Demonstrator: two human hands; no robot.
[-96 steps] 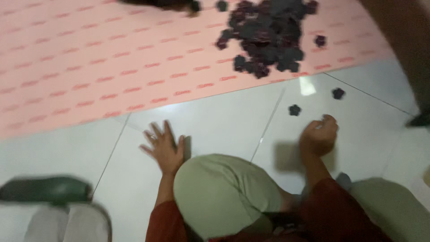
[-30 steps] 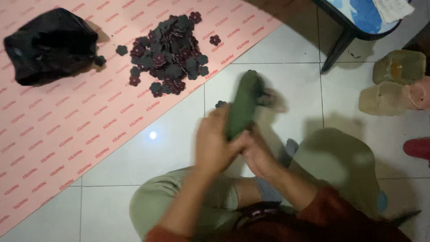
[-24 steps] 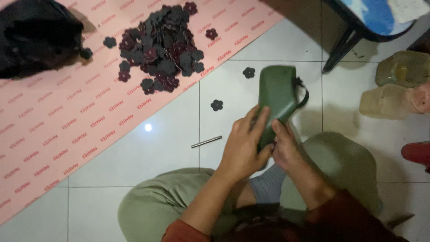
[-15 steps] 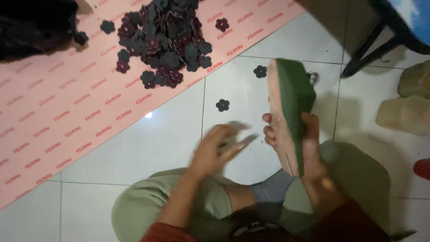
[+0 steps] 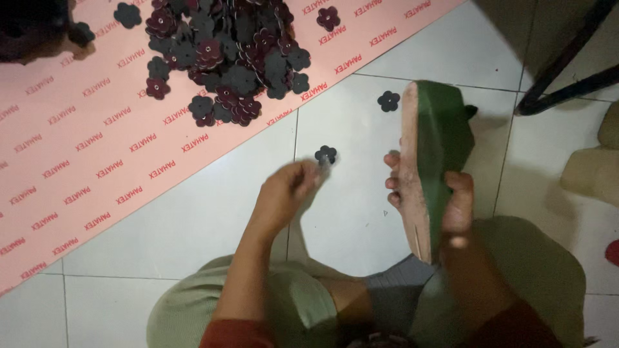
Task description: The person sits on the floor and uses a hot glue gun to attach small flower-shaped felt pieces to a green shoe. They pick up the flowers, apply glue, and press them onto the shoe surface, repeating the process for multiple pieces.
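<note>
One green shoe [image 5: 438,161] — right hand [image 5: 445,200], left hand [image 5: 287,190] beside

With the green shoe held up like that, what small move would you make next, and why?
Probably close the left hand on the single dark flower piece on the tile: the fingers hover right beside it, while the right hand holds the green shoe on edge, sole facing left.

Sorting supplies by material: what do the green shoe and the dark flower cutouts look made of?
Green shoe: matte green upper, likely fabric or faux suede; pale tan sole, possibly rubber. Flower cutouts: thin flat black and maroon pieces, probably felt or faux leather; uncertain.
</note>
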